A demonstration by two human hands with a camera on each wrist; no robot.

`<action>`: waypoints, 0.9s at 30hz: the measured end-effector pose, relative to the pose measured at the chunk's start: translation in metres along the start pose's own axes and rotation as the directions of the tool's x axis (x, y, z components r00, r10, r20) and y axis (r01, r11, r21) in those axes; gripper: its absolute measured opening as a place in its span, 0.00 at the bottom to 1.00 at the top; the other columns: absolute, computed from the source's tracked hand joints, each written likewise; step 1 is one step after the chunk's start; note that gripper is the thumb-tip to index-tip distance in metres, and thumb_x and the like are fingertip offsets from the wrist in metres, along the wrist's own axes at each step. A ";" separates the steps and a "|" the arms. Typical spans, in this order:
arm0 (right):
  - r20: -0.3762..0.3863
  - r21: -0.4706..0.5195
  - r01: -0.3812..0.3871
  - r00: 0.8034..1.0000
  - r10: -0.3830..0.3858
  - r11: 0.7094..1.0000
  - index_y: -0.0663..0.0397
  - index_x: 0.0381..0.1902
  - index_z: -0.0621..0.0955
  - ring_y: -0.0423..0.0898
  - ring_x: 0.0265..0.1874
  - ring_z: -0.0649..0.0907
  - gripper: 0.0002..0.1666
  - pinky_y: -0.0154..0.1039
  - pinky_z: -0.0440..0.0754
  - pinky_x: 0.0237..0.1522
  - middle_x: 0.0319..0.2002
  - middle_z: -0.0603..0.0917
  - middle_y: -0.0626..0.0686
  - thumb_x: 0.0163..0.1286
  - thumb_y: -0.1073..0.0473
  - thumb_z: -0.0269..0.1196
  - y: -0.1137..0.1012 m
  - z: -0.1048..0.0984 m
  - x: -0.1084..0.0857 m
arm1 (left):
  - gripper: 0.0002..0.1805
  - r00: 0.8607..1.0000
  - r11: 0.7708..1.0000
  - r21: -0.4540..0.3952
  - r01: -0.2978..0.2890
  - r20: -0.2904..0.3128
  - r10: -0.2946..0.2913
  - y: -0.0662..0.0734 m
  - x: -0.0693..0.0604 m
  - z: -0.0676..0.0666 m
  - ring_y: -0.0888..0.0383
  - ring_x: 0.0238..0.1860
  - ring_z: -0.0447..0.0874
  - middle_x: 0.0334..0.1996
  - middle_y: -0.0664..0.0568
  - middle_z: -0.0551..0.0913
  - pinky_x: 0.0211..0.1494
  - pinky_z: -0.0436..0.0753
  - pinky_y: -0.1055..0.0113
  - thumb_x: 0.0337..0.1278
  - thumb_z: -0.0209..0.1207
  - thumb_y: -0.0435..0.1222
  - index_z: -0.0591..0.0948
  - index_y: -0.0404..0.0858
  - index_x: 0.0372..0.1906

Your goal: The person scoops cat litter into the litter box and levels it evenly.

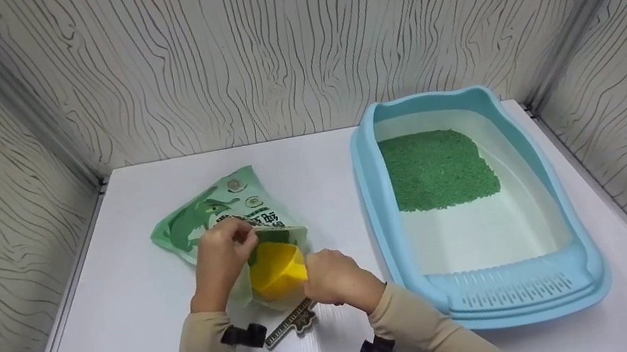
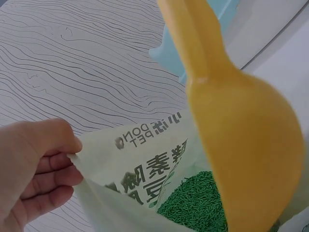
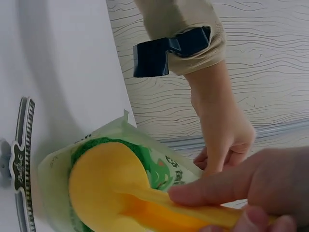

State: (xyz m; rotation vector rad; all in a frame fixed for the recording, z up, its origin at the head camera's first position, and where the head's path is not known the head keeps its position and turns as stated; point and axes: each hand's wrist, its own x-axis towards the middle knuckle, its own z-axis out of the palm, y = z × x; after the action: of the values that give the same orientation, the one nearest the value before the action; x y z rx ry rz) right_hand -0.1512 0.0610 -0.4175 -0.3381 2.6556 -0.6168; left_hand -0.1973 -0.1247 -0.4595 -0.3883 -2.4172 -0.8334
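A green bag [image 1: 210, 210] of green pellets [image 2: 195, 203] lies on the table with its mouth toward me. My left hand [image 1: 222, 253] pinches the upper edge of that mouth and holds it up. In my right hand [image 1: 336, 276] is the handle of a yellow scoop [image 1: 276, 271], whose bowl sits at the bag's opening. The right wrist view shows the thumb lying along the scoop's handle [image 3: 188, 212]. From the left wrist, the scoop's rounded underside faces the camera, so what the bowl holds is hidden there.
A light blue litter box [image 1: 379, 203] stands on the right, with a patch of green pellets [image 1: 438, 170] toward its far left. A dark decorated strip [image 1: 293, 323] lies on the table just below the bag's mouth. Wood-patterned walls [image 1: 265, 49] enclose the table's back and sides.
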 end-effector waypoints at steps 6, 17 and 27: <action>-0.101 -0.003 -0.009 0.995 0.009 1.000 0.58 0.26 0.76 0.46 0.22 0.72 0.07 0.37 0.68 0.22 0.22 0.73 0.51 0.61 0.61 0.61 0.001 0.018 0.011 | 0.03 1.000 1.000 -0.009 -0.022 -0.001 0.022 0.001 -0.001 0.002 0.57 0.24 0.82 0.23 0.46 0.85 0.28 0.84 0.69 0.46 0.65 0.26 0.82 0.34 0.25; -0.129 0.114 -0.055 0.989 0.069 0.992 0.62 0.32 0.78 0.44 0.21 0.71 0.10 0.35 0.68 0.23 0.22 0.72 0.50 0.64 0.58 0.62 0.019 0.050 0.024 | 0.03 1.000 1.000 0.000 -0.027 -0.005 0.027 0.000 -0.003 0.003 0.57 0.25 0.82 0.24 0.46 0.85 0.29 0.85 0.68 0.46 0.65 0.26 0.82 0.34 0.25; -0.245 0.041 -0.045 0.968 0.053 0.998 0.62 0.29 0.77 0.45 0.19 0.69 0.15 0.37 0.66 0.21 0.20 0.74 0.53 0.64 0.53 0.63 0.042 0.083 0.030 | 0.03 1.000 1.000 -0.017 -0.001 -0.010 0.001 0.000 -0.002 0.002 0.57 0.25 0.82 0.24 0.47 0.85 0.29 0.84 0.68 0.46 0.65 0.26 0.82 0.34 0.25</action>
State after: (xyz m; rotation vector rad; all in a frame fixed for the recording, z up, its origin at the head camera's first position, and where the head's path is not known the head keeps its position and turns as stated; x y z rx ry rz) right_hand -0.1489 0.0572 -0.5149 -0.1957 2.8746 -0.7309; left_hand -0.1964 -0.1239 -0.4625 -0.3915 -2.4019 -0.8539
